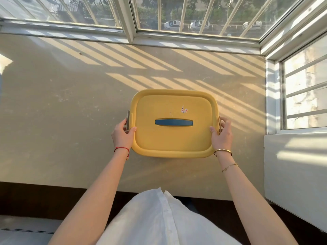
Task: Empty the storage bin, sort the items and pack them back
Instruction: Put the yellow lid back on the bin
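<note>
looking down from the head camera, i see a yellow storage bin [174,138] that sits on a beige stone ledge [70,112] under the window [177,15], a little right of the middle of the ledge. its yellow lid is on, and a dark blue handle [174,122] lies flat in the middle of the lid. a small sticker [184,109] is on the lid, just above the handle.

the left hand [122,134] grips the left side of the bin: the thumb lies on the lid edge and the fingers curl around a pale side clasp [127,119]. the right hand [221,134] grips the right side in the same way, thumb on the lid edge, fingers curled around the other clasp [219,123].

the left wrist has a red string bracelet [122,149]. the right wrist has a gold bangle [222,151] and a thin gold chain [230,166] below it. stripes of sunlight fall over the ledge. a white shirt [159,218] shows at the bottom. i cannot tell what is inside the bin.
</note>
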The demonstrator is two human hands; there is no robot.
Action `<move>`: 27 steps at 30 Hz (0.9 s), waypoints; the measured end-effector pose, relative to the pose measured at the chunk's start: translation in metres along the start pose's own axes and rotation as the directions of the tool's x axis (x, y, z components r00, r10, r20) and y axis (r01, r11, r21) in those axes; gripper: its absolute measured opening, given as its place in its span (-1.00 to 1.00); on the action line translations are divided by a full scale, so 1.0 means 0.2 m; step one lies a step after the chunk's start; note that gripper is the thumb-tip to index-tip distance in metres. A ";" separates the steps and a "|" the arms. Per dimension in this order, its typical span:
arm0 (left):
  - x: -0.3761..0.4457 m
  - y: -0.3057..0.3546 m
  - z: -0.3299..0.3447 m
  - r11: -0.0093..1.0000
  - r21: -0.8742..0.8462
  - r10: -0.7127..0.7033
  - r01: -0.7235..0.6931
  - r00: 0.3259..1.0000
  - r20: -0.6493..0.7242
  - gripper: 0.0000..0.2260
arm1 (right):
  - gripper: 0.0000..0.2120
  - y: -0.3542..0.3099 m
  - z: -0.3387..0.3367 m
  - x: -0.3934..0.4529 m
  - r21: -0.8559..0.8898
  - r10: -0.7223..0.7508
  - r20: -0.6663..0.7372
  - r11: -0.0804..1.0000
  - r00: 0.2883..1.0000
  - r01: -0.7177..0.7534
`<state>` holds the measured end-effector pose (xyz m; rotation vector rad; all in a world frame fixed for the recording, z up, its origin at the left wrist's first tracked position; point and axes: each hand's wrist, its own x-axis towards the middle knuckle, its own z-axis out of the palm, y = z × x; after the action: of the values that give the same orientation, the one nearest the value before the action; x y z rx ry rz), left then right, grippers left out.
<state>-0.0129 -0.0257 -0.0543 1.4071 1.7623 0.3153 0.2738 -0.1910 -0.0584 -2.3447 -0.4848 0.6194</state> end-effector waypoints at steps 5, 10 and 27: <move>0.00 0.01 0.02 1.000 0.028 0.014 -0.014 1.000 -0.012 -0.51 | -0.45 0.00 0.01 0.01 -0.014 0.077 -0.005 0.997 0.997 -0.077; 0.00 0.00 0.02 0.997 0.029 0.065 -0.065 0.998 -0.018 -0.56 | -0.56 0.02 0.03 0.01 -0.110 -0.015 -0.052 0.994 0.999 0.009; -0.11 0.03 0.10 0.928 0.323 0.244 -0.185 0.957 -0.155 -0.53 | -0.67 0.02 0.12 -0.03 -0.323 -0.248 -0.187 0.929 0.951 0.179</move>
<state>0.0065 -0.0494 -0.0526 1.8545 1.8739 0.3138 0.2559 -0.1841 -0.0750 -2.5592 -0.7645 0.1805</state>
